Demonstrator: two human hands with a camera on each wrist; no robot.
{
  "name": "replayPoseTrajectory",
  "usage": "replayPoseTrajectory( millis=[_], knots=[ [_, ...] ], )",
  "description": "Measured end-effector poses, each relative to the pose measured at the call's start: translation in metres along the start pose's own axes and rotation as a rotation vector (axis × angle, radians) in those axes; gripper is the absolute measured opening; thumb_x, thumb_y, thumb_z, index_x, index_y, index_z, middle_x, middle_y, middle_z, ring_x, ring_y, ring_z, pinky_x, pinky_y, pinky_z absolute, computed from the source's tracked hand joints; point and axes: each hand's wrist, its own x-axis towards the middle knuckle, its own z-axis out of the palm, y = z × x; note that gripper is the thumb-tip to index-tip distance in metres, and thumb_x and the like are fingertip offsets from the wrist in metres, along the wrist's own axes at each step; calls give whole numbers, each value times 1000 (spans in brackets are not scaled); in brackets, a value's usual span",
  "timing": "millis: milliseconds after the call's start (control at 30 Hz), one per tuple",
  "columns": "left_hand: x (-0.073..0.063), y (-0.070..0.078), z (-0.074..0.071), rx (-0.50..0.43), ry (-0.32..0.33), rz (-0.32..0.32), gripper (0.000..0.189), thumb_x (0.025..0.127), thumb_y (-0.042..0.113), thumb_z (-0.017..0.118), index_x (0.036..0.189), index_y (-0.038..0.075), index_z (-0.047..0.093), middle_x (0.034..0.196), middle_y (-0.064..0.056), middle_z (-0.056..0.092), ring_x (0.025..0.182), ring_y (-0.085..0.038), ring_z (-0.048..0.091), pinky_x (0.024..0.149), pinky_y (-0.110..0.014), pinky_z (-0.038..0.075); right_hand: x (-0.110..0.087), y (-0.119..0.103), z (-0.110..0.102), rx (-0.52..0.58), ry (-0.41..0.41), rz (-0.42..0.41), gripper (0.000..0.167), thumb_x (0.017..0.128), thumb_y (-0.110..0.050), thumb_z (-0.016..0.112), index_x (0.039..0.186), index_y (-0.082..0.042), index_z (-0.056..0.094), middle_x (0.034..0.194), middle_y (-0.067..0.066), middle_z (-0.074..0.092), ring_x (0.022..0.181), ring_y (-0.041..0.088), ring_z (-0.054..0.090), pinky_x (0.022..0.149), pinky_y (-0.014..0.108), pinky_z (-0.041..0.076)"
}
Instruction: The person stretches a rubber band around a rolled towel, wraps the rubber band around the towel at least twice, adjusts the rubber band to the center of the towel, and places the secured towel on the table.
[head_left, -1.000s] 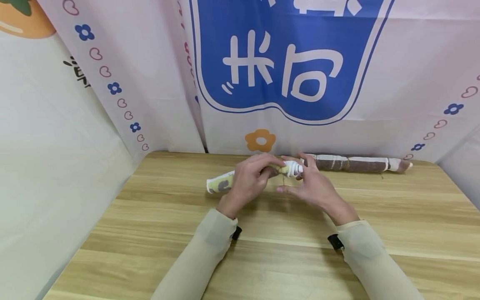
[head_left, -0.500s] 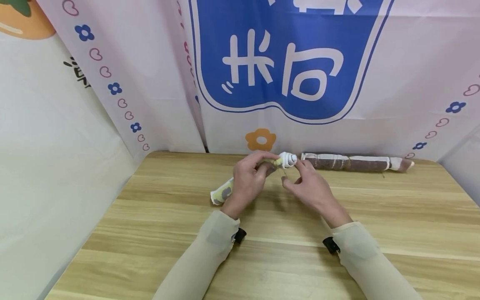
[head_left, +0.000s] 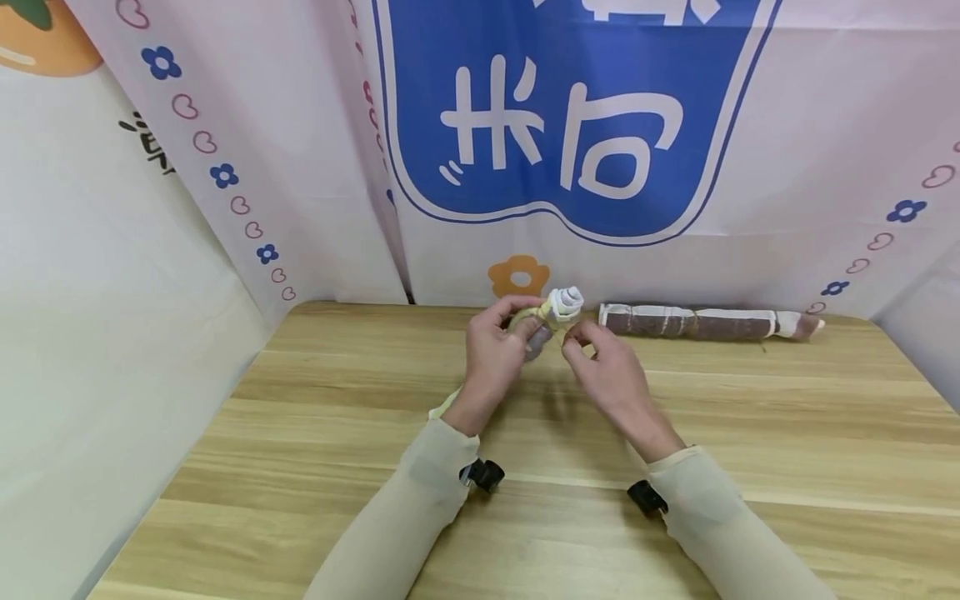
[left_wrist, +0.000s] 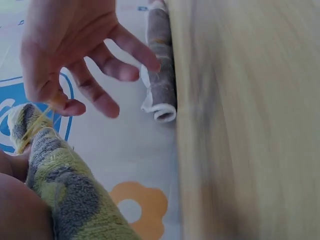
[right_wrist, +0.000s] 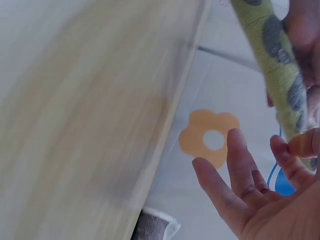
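Head view: the roll [head_left: 564, 305] is gripped by the left hand [head_left: 495, 346] above the table [head_left: 562, 533], its long axis slanted forward and right. The band [left_wrist: 36, 128], looped near its far end, is pinched by the nearer right hand [head_left: 611, 371].

A rolled towel [left_wrist: 75, 192], yellow-green with gray patches (its coiled end shows white), slants in the left hand [head_left: 495, 346], coiled end to the far right, the other end near left, partly hidden. A thin yellowish elastic band [left_wrist: 40, 126] circles it near the coiled end, stretched toward the right hand [head_left: 611, 375], which pinches it.
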Motion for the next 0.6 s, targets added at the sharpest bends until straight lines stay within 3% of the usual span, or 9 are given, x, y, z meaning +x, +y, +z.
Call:
replayPoseTrajectory(
  millis=[100, 200, 333, 600],
  knots=[
    [0, 0, 0, -63, 21, -64, 19, 95, -6, 74, 108, 6, 80, 106, -4, 78, 88, -18, 68, 72, -30, 56, -3, -7, 3, 44, 19, 0, 19, 104, -24, 55, 104, -14, 72, 111, 6, 72, 71, 23, 63, 68, 41, 52],
    [0, 0, 0, -83, 41, -91, 19, 95, -6, 73, 109, 5, 80, 107, -4, 78, 87, -18, 66, 72, -29, 55, -6, -12, 6, 24, 57, -50, 16, 104, -20, 57, 101, -13, 71, 108, 6, 72, 72, 22, 63, 69, 41, 52],
    [0, 1, 1, -67, 46, -74, 20, 94, -6, 73, 109, 5, 80, 106, -4, 78, 86, -17, 67, 72, -28, 55, -10, -16, 9, -39, 121, -155, 15, 103, -15, 58, 99, -8, 71, 107, 7, 71, 80, 23, 65, 72, 41, 54],
    [0, -1, 3, -19, 56, -40, 21, 93, -6, 75, 109, 7, 81, 105, -3, 79, 85, -15, 67, 71, -27, 54, -13, -19, 13, -96, 184, -299, 14, 103, -14, 65, 98, -5, 74, 105, 10, 67, 67, 18, 63, 60, 38, 54]
  ],
)
